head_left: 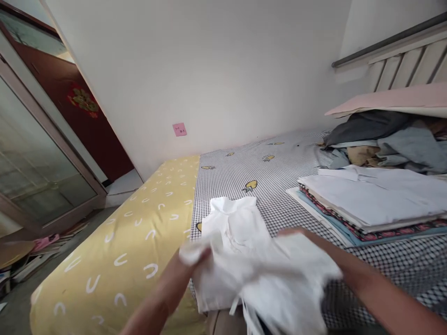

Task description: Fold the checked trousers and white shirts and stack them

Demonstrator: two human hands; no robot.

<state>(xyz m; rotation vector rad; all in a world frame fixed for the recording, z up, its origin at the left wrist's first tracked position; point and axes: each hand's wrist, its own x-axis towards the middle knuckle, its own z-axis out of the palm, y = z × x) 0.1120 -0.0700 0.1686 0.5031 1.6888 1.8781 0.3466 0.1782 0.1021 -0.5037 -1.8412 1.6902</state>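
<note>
A white garment [275, 279], smeared by motion, hangs between my two hands above the bed's near edge. My left hand [199, 261] is closed on its left side, with the cloth covering most of the fingers. At the right, my right hand [292, 231] grips the same garment near its upper edge; folds of cloth hide part of that hand. White strips or ties dangle from the lower edge. Beneath and beyond it, a white collared shirt [240, 221] lies flat on the checked sheet, its collar toward the wall.
The checked bedsheet [237, 172] has a yellow patterned border [139, 232] on the left. To the right sits a stack of folded clothes [380, 200], a white shirt on top. Behind that are heaped dark and grey clothes [401, 139]. A wall closes the far side.
</note>
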